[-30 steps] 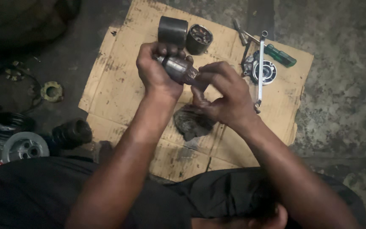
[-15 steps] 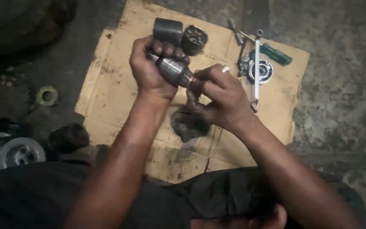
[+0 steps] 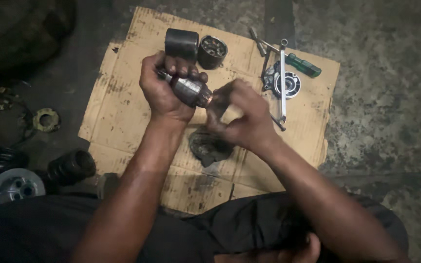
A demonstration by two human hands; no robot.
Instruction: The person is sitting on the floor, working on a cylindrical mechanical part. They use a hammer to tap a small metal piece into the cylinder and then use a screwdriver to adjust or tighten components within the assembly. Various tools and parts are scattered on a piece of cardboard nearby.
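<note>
Below, a sheet of cardboard (image 3: 123,107) is spread on the floor. Above it, a small motor armature (image 3: 190,90) is gripped in the closed left hand (image 3: 164,90), its long axis slanting down to the right. Its copper-coloured end is pinched by the curled right hand (image 3: 242,119).

The right hand (image 3: 242,119) is motion-blurred, its fingertips hiding the end of the grey metal cylindrical motor armature (image 3: 190,91); the grip stays unclear.
</note>
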